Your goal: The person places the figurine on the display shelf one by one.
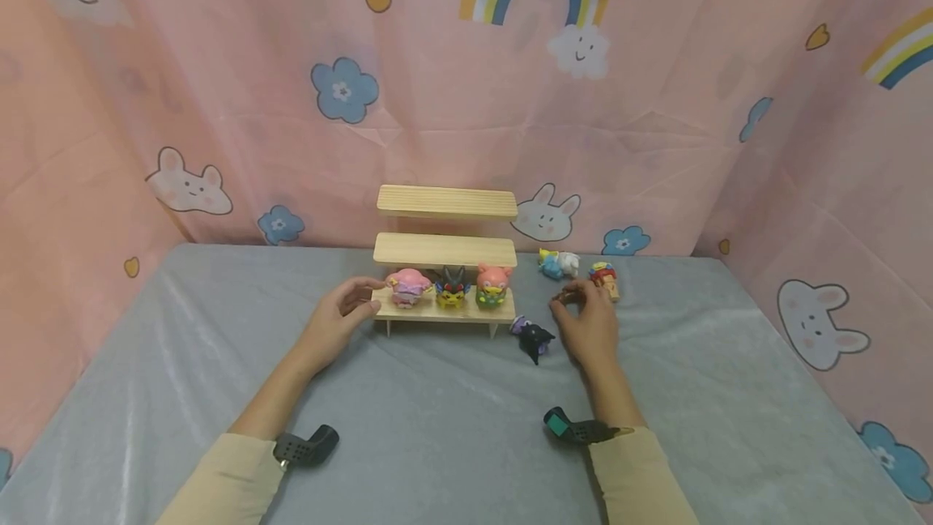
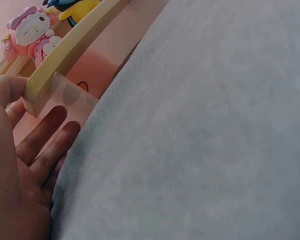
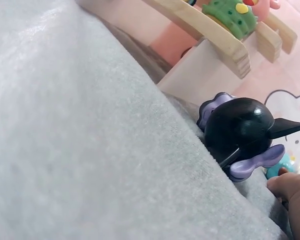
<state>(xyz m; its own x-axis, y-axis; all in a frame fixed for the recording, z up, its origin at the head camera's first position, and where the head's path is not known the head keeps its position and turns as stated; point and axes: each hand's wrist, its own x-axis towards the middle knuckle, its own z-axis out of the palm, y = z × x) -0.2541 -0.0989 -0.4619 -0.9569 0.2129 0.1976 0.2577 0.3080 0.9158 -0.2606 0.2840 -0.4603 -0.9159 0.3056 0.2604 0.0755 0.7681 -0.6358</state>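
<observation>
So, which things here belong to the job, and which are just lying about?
Likely the job:
wooden stand, pinched by the left hand
On it: pink figurine, dark-hooded figurine, pink-and-green figurine
To its right: black-and-purple figurine, blue-and-white figurine, red-topped figurine

Likely just surroundings:
grey cloth
patterned curtain
black wrist devices

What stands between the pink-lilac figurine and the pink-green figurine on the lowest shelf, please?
The head view shows a yellow figurine with a dark top between the pink-lilac figurine and the pink-green figurine on the lowest shelf.
</observation>
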